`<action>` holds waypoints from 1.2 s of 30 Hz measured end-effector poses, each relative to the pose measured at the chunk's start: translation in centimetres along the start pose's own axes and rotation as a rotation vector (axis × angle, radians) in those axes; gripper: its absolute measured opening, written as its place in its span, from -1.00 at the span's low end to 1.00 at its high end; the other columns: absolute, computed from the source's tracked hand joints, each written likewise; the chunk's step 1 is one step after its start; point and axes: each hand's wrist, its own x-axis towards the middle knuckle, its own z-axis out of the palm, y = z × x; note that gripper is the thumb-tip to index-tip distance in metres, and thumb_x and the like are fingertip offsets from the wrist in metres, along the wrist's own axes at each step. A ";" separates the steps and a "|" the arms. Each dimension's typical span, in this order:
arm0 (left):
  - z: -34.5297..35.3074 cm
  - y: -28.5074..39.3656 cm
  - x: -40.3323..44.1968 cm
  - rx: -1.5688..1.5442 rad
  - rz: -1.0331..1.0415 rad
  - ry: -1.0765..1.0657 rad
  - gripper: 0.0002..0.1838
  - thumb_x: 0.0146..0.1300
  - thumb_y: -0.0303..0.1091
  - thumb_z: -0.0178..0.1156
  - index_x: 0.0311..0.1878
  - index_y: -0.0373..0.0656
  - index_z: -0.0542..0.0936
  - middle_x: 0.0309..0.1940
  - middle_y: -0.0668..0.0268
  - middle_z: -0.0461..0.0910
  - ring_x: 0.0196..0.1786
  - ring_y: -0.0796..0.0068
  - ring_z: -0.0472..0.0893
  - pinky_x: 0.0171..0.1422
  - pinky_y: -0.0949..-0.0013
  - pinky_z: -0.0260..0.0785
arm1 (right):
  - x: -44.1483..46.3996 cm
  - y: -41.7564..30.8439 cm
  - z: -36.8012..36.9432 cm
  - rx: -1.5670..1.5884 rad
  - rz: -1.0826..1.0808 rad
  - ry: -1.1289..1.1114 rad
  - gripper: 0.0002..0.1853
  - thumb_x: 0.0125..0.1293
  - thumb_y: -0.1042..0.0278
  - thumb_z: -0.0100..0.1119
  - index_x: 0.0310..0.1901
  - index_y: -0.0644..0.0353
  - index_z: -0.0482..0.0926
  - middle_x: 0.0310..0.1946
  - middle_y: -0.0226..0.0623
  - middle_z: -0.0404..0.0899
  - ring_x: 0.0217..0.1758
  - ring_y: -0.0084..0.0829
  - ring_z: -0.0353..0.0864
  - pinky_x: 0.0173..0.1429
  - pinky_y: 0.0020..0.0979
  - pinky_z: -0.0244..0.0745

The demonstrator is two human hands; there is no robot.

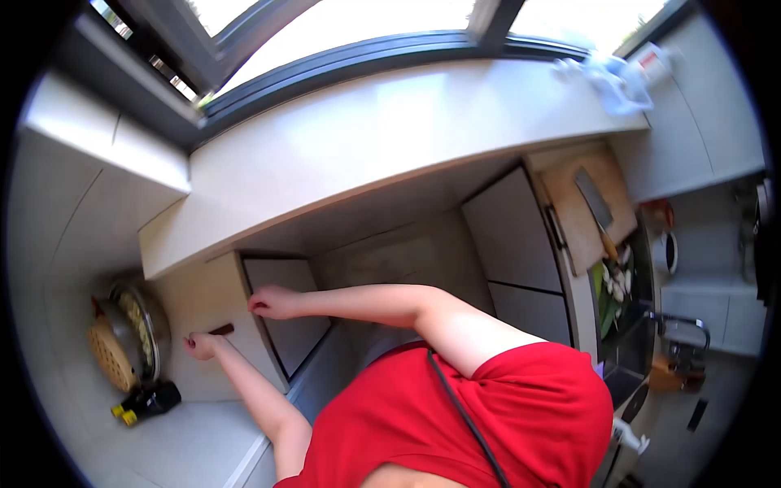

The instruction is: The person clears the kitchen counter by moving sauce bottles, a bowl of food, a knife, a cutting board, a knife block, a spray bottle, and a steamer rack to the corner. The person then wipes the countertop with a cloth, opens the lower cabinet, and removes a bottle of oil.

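- Kitchen background: windowed wall with a broad pale ledge (350, 146) beneath the frame.
- Left-side counter (183, 293): supports a metal pot (130, 319) with pale contents, beside a perforated tan disc (111, 355), and dark yellow-capped bottles (150, 401).
- Right-side cutting board (565, 191): carries a cleaver (594, 198), well apart from both hands.
- Right hand (277, 302): fingers curled, positioned near the counter edge; contents, if any, cannot be determined.
- Left hand (201, 346): fingers curled, over the counter near the pot; grip cannot be determined.
- Brown bar (222, 329): just beside the left hand, on the side toward the right hand.
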 end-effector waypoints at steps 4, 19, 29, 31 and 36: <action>-0.3 1.5 -17.9 -0.302 -0.056 -0.829 -0.72 0.18 -0.50 0.03 -0.02 -0.18 0.52 -0.19 0.33 0.55 -0.22 0.51 0.45 -0.14 0.46 0.33 | -14.3 2.1 -11.9 -0.018 0.242 0.354 -0.81 0.19 0.35 0.10 -0.20 0.18 0.62 -0.27 -0.26 0.64 -0.19 -0.40 0.61 -0.08 -0.39 0.48; -23.1 12.1 -81.4 0.310 -1.233 -2.213 -0.52 0.28 -0.39 0.10 0.22 -0.29 0.25 0.26 0.00 0.20 0.28 0.17 0.29 0.32 0.23 0.26 | -69.6 -1.1 -34.3 0.187 0.358 2.109 -0.41 0.10 0.22 0.34 0.13 0.26 0.35 -0.08 -0.31 0.41 -0.18 -0.54 0.42 -0.23 -0.52 0.38; -22.7 9.2 -93.7 0.486 -1.141 -2.025 -0.57 0.26 -0.32 0.14 0.13 -0.26 0.33 0.13 0.05 0.35 0.16 0.18 0.40 0.25 0.22 0.31 | -72.1 -0.6 -37.6 0.576 0.117 1.978 -0.60 0.15 0.39 0.28 0.00 0.32 0.44 -0.34 -0.44 0.51 -0.35 -0.65 0.44 -0.28 -0.63 0.37; -22.1 9.8 -94.8 0.378 -1.067 -2.029 -0.71 0.30 -0.33 0.08 0.05 -0.19 0.40 0.01 0.13 0.46 0.06 0.22 0.48 0.15 0.23 0.40 | -72.4 -0.8 -38.0 0.624 0.084 1.946 -0.67 0.16 0.37 0.27 -0.05 0.26 0.48 -0.30 -0.49 0.50 -0.28 -0.65 0.46 -0.20 -0.63 0.41; -22.0 9.7 -95.9 0.308 -1.121 -2.019 -0.78 0.35 -0.45 -0.05 0.04 -0.20 0.36 0.00 0.16 0.46 0.05 0.21 0.50 0.19 0.21 0.42 | -72.3 -1.8 -37.9 0.813 -0.154 1.894 -0.75 0.20 0.41 0.23 -0.10 0.22 0.46 -0.21 -0.43 0.43 -0.15 -0.56 0.49 0.00 -0.48 0.51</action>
